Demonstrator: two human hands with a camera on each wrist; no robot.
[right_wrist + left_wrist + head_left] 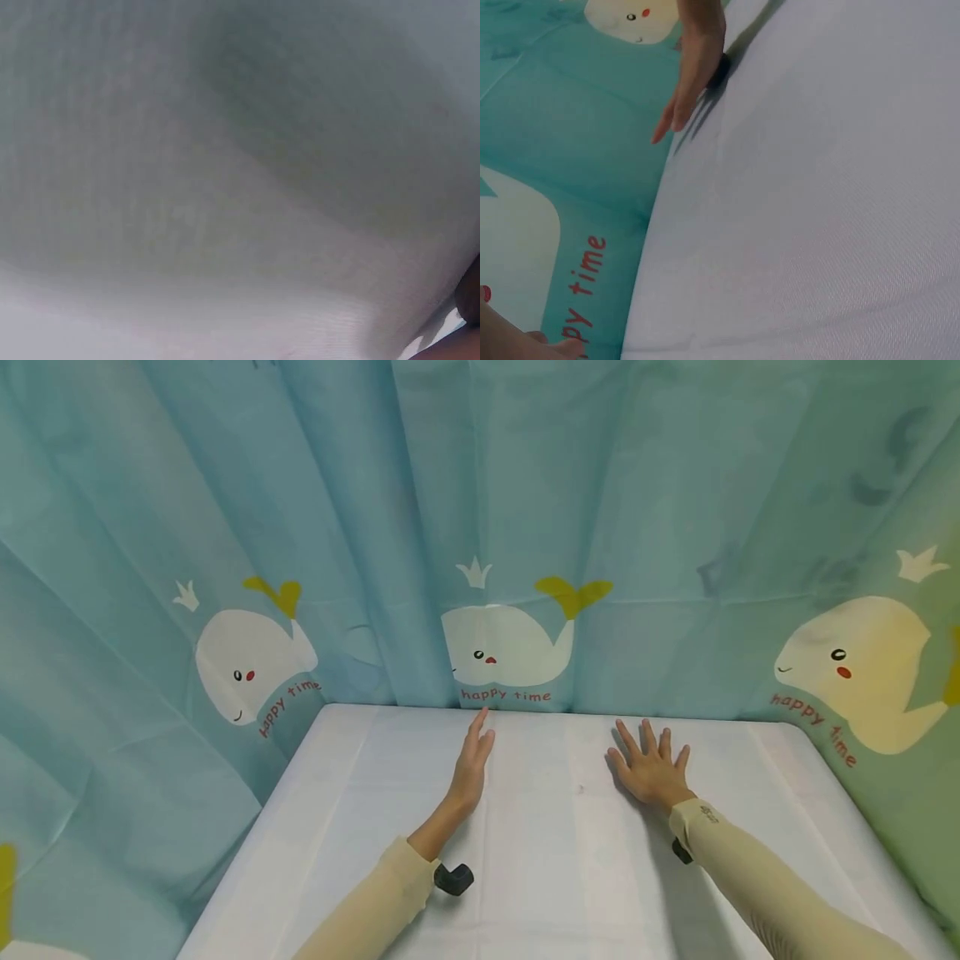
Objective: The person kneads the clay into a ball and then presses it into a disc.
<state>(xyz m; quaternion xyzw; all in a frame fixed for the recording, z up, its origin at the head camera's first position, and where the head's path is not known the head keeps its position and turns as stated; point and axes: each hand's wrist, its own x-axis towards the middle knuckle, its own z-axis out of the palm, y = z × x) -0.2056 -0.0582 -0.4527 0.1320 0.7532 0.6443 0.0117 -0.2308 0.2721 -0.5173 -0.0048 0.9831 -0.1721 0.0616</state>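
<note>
My left hand [470,770] is held edge-on near the far side of the white-covered table [540,877], its fingers straight and pointing at the curtain. Off to the right, my right hand [651,772] faces palm down with its fingers spread. Nothing is held by either one. In the left wrist view, part of the left hand [525,337] shows at the bottom left corner, and the right hand [697,67] appears at the top, casting a shadow on the cloth. The right wrist view is mostly blurred cloth [225,187], with a dark bit of hand [469,296] at the lower right.
A blue-green curtain [517,485] printed with white whales and "happy time" hangs behind the table and along both sides. Dark wrist-worn devices [454,879] sit at both cuffs. A small mark [581,789] lies on the cloth between the hands.
</note>
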